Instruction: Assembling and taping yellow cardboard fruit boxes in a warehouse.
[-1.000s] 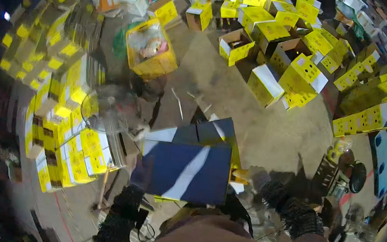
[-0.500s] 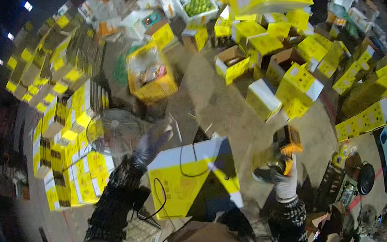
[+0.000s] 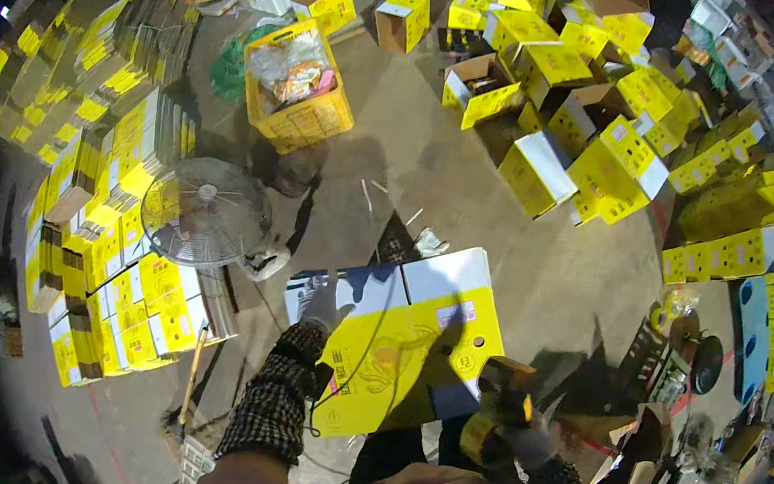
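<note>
Gripping a dark tape dispenser (image 3: 504,384) in the right hand (image 3: 534,444), with fingers closed around it, just beside the right edge of the yellow carton (image 3: 403,343) in front of the legs (image 3: 384,465). Laying the left hand (image 3: 324,303) over the white flap (image 3: 368,288) at the carton's far left, with fingers too blurred to tell how far open.

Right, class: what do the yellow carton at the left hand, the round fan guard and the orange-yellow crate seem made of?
Yellow carton: probably cardboard, smooth and printed, given its flat panels and folded flaps.
Round fan guard: likely thin metal wire, as it is see-through; coating unclear.
Orange-yellow crate: seemingly moulded plastic, smooth, judging by its rigid walls.
</note>
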Action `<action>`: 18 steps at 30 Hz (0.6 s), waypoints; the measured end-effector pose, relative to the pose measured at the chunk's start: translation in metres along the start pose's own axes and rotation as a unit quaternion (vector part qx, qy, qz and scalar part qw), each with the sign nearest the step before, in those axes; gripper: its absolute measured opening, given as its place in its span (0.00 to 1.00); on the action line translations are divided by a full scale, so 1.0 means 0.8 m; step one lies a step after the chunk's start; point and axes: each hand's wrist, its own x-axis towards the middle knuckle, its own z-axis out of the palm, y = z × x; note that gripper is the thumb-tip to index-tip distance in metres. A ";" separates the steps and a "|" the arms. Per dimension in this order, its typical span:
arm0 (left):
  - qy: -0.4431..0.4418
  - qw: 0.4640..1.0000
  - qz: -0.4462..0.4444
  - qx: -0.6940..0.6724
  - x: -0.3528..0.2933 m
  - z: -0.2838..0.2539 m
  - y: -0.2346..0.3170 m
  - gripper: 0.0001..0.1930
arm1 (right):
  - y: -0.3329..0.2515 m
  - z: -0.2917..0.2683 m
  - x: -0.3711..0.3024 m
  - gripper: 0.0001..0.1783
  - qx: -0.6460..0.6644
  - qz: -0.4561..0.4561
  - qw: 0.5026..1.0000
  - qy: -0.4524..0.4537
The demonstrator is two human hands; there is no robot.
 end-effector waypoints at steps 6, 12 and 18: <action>0.042 0.999 0.026 -0.004 -0.023 -0.020 0.016 0.31 | -0.042 0.064 -0.005 0.21 0.134 -0.042 0.987 -0.074; -0.106 0.955 0.152 -0.232 -0.128 -0.268 0.074 0.15 | -0.139 0.083 -0.033 0.32 -0.180 -0.247 0.950 -0.064; -0.036 0.970 0.223 -0.091 -0.218 -0.317 0.162 0.19 | -0.124 0.030 0.041 0.34 0.105 -0.082 0.982 -0.132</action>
